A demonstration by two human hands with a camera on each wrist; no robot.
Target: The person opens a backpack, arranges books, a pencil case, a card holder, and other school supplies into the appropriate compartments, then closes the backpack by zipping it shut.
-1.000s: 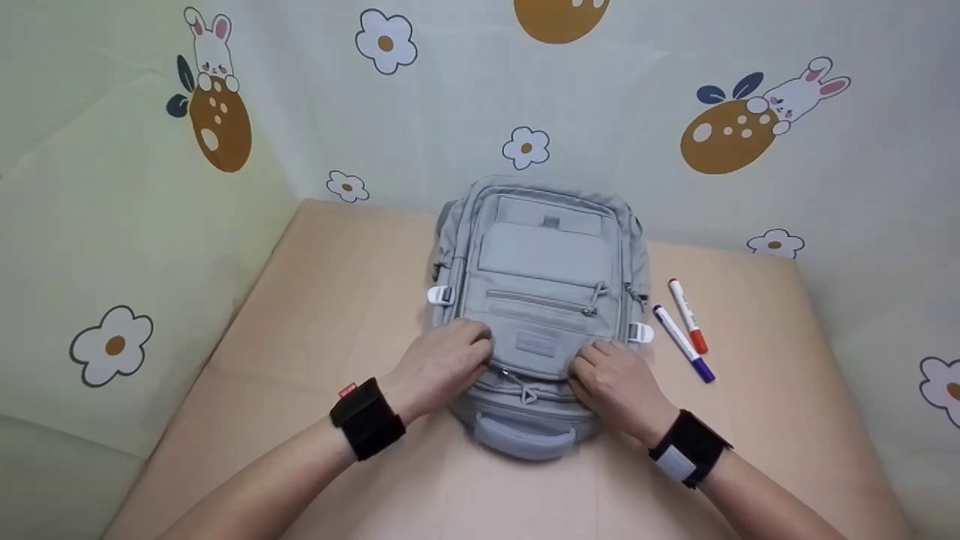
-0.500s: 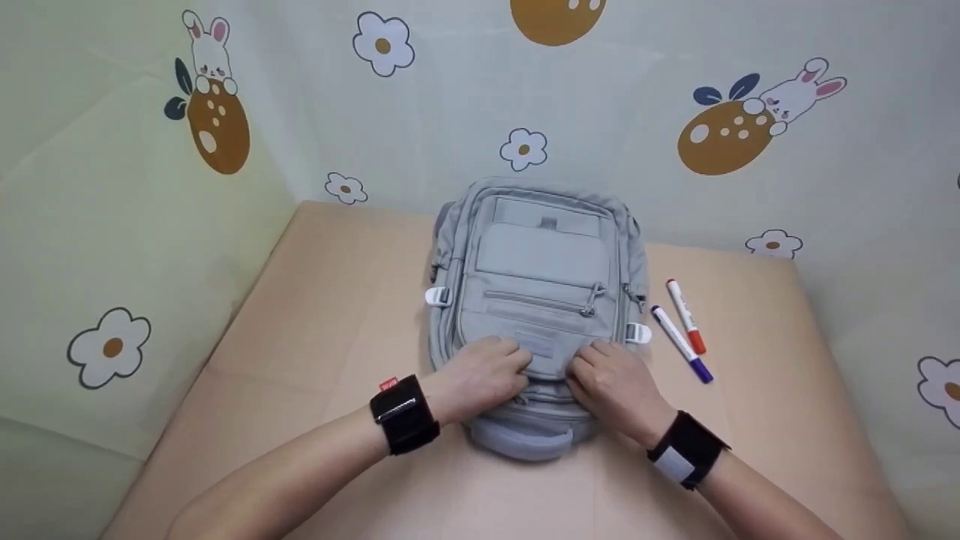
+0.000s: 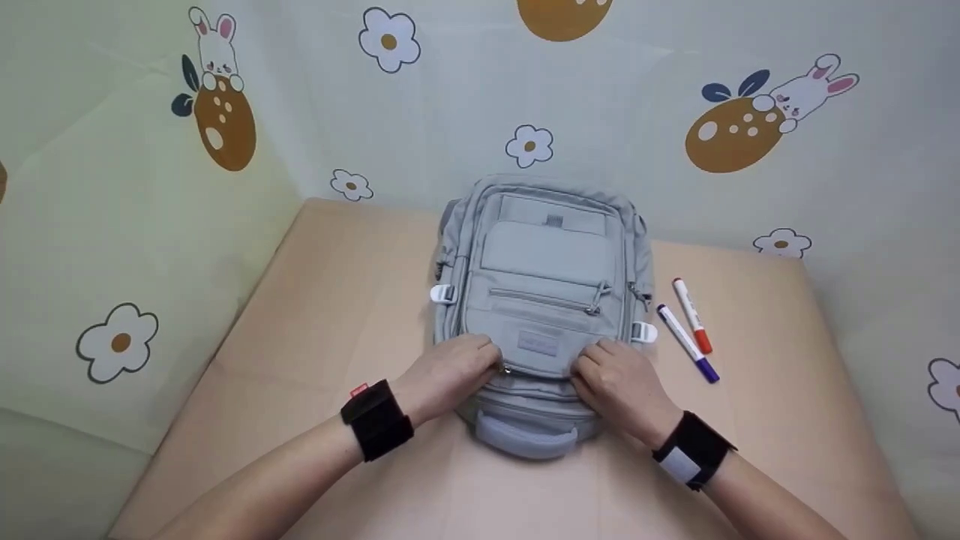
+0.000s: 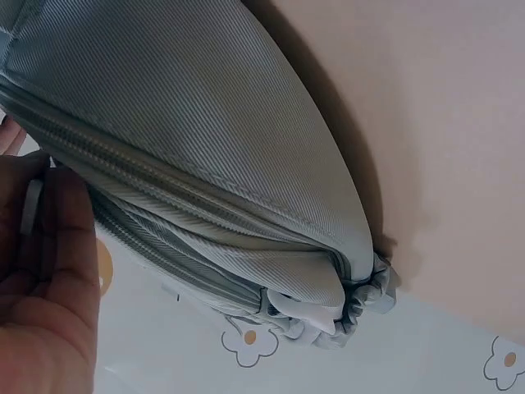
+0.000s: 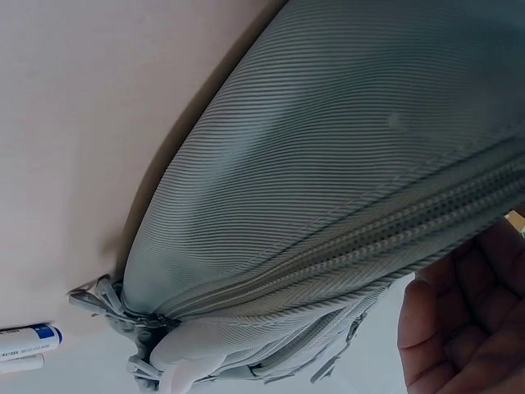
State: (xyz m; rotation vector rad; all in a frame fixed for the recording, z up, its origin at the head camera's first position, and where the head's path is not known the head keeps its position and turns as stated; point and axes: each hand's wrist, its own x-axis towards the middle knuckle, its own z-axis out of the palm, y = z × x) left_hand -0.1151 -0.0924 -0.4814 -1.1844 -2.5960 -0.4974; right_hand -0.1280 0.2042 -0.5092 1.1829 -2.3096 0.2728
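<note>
A grey backpack [image 3: 551, 255] lies on its back with its top handle [image 3: 525, 437] toward me. My left hand [image 3: 450, 371] is at the left end of the front pocket's curved zip, fingers curled around a zipper pull [image 4: 31, 207]; the small metal slider [image 3: 506, 368] shows beside its fingertips. With curled fingers, my right hand [image 3: 622, 386] grips the right edge of the front pocket near the same zip. In the right wrist view, the bag's side panel [image 5: 328, 123] and zip teeth fill much of the picture, and the right fingertips are partly hidden behind the fabric.
Two markers lie right of the backpack: one with a red cap [image 3: 691, 315] and one with a purple-blue cap [image 3: 687, 343]. The bag rests on a tan tabletop [image 3: 337, 300]. A patterned curtain [image 3: 450, 90] encloses the back and sides.
My left hand moved right over the zip, then back left with the zipper pull, which earlier hung loose, in its fingers. The right hand stays at the pocket's right edge.
</note>
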